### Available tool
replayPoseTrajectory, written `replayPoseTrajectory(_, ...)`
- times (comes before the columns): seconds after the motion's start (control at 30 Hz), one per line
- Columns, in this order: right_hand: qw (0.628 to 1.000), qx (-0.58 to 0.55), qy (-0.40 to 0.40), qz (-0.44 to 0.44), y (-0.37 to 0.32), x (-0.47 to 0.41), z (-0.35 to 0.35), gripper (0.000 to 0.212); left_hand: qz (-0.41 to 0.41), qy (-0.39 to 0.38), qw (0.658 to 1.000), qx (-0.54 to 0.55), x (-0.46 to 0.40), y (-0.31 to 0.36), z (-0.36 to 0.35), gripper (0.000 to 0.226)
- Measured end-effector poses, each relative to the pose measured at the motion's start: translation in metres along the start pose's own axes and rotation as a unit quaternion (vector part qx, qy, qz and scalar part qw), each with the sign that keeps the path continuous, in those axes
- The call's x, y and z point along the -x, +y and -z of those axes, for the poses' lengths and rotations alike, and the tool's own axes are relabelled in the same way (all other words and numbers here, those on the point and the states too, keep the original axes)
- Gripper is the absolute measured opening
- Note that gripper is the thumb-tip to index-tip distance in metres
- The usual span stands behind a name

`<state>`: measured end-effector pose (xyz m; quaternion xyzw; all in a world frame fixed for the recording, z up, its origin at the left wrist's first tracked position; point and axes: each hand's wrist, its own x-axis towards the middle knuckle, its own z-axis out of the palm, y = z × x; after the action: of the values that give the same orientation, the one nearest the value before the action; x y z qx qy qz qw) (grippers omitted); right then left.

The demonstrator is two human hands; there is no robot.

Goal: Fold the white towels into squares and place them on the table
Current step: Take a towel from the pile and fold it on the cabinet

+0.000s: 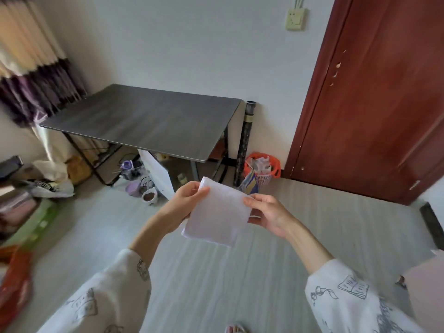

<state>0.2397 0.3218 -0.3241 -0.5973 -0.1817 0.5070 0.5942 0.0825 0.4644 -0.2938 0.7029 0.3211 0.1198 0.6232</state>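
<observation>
The fingers of the left hand [185, 200] curl round the left edge of a folded white towel [217, 212], thumb on its front face, pinching it. The fingers of the right hand [266, 213] pinch the towel's right edge the same way, thumb lying across the near face. The towel hangs between the two hands as a roughly square shape, held in the air above the pale floor [216, 284] and touching nothing else. Both sleeves [355, 299] are white with a printed pattern. At twelve o'clock from the towel, well apart, stands the dark counter [144, 118] against the wall. At two o'clock is a red-brown door [374, 97]; at one o'clock, an orange basket [263, 168] sits on the floor.
</observation>
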Motion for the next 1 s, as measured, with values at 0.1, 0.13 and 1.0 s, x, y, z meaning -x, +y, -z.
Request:
replayPoseTrajectory(0.1, 1.000, -0.015, 0.013, -0.005, -0.024, -0.058, -0.022, 0.013, 0.000, 0.025, 0.999, -0.025, -0.042, 0.000, 0.032, 0.028)
replayPoseTrajectory(0.13, 1.000, -0.027, 0.014, -0.006, -0.032, -0.078, -0.028, 0.014, -0.002, 0.040, 0.999, -0.022, -0.056, 0.000, 0.043, 0.031)
replayPoseTrajectory(1.0, 0.982, 0.085, 0.070, -0.151, -0.095, -0.554, -0.193, 0.019, 0.255, -0.149, 0.953, 0.066, -0.463, -0.075, 0.389, 0.025)
